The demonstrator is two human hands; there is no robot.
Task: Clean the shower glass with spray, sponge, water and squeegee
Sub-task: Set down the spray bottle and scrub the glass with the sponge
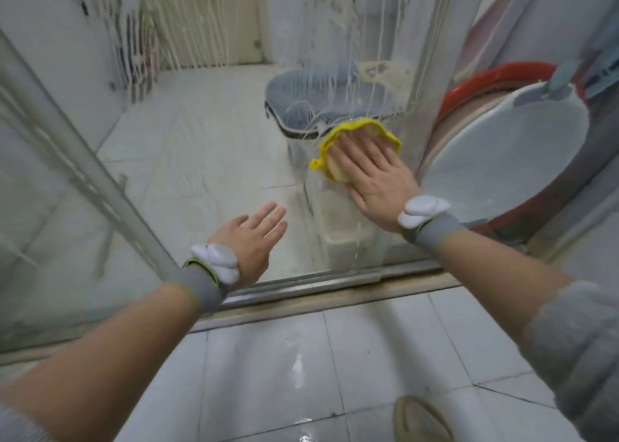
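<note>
The yellow sponge [358,140] is being pressed flat against the shower glass [335,56] by the right hand [371,177], fingers straight and together over it, not curled round it; the left hand [254,237] is being held open and empty, fingers loosely apart, near the glass low and to the left of the right hand — whether it is touching the pane cannot be told. Foam streaks are running down the glass above the right hand, so slip is being judged the main risk: with no grip round the sponge, it could be slid out from under the palm on the wet pane and dropped. The floor tiles [301,358] below both hands are looking wet, so footing is being judged doubtful too. Just right of the right hand a vertical frame edge [425,73] is limiting the stroke; below it the bottom rail [301,287] is closing off the sweep. Open glass is being left above and to the left of the right hand. A bucket [301,106] is showing through the pane beyond the sponge.
</note>
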